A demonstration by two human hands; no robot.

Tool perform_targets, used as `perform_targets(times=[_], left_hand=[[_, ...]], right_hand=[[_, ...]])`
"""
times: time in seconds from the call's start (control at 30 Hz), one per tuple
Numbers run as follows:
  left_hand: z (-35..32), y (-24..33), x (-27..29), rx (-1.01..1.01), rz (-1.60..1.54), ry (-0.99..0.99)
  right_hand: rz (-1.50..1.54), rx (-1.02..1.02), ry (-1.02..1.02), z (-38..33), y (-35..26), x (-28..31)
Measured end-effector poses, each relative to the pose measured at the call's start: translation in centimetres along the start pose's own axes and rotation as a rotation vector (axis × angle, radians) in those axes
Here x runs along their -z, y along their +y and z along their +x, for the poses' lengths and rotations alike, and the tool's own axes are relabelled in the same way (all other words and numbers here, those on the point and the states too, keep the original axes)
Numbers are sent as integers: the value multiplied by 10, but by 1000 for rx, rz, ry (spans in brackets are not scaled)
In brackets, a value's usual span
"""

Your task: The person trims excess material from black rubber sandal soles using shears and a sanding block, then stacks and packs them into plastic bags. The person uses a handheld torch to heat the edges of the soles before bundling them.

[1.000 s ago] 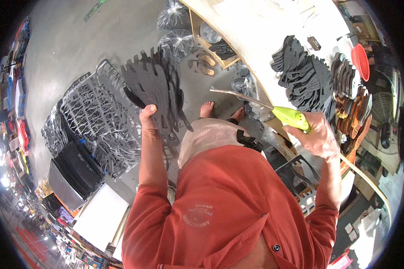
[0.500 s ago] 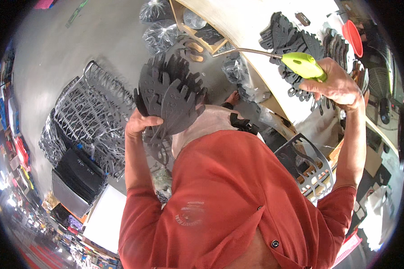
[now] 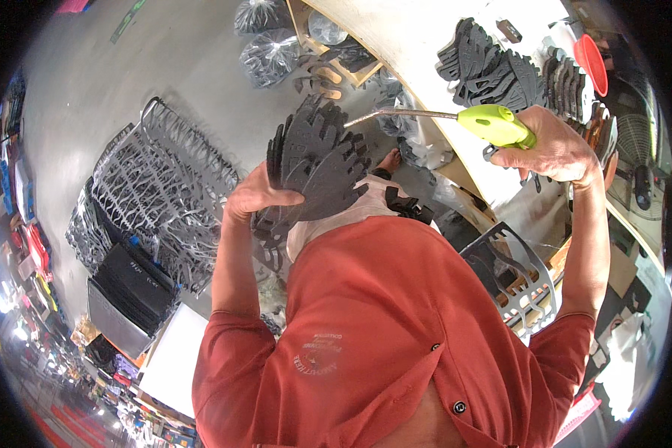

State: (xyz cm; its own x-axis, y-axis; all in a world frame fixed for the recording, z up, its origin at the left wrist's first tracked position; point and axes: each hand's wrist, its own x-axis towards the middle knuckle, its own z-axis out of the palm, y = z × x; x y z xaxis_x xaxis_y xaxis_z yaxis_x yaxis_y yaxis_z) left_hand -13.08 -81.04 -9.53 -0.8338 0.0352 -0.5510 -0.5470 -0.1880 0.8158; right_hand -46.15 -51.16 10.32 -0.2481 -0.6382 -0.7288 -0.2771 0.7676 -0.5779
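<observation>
My left hand (image 3: 265,196) grips a fanned stack of black cut-out pieces (image 3: 317,160), flat with finger-like tabs along their edges, the thumb lying across the front piece. In my right hand (image 3: 552,145) is a lime-green tool with a long bent metal tube (image 3: 493,125), its fingers wrapped around the green body. The tube points left, and its tip is close to the upper right edge of the stack. I cannot make out whether the tip touches a piece. More black cut-out pieces (image 3: 493,75) lie piled on the pale table (image 3: 403,33) beyond my right hand.
A red bowl (image 3: 590,64) and a small dark block (image 3: 508,30) sit on the table. Cut-out black sheets (image 3: 164,172) are heaped on the floor at left. Clear bags (image 3: 269,56) stand by the table, near tan-soled sandals (image 3: 325,82). A fan (image 3: 636,153) is at right.
The stack in my left hand has moved right and tilted, its pieces spread differently. The green tool has shifted slightly left and down, bringing its tip nearer the stack.
</observation>
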Motion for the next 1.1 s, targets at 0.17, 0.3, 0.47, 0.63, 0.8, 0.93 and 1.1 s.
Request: perform_targets(times=[0.17, 0.3, 0.47, 0.63, 0.8, 0.93, 1.1], left_hand=[[16, 12, -16, 6, 81, 30], [24, 18, -27, -22, 286, 31], [34, 14, -30, -67, 249, 35], [42, 9, -32, -151, 190, 29], [49, 12, -35, -166, 177, 41], [56, 10, -37, -210, 73, 22], [61, -5, -26, -124, 128, 124]], right_hand=[[-106, -39, 37, 0, -6, -5], [-205, 36, 45, 5, -9, -13], [-290, 121, 57, 8, -6, -25], [-287, 88, 72, 7, -3, -32], [-317, 97, 51, 8, -1, -41], [-248, 79, 63, 3, 6, -44], [-475, 386, 211, -17, 40, -60]])
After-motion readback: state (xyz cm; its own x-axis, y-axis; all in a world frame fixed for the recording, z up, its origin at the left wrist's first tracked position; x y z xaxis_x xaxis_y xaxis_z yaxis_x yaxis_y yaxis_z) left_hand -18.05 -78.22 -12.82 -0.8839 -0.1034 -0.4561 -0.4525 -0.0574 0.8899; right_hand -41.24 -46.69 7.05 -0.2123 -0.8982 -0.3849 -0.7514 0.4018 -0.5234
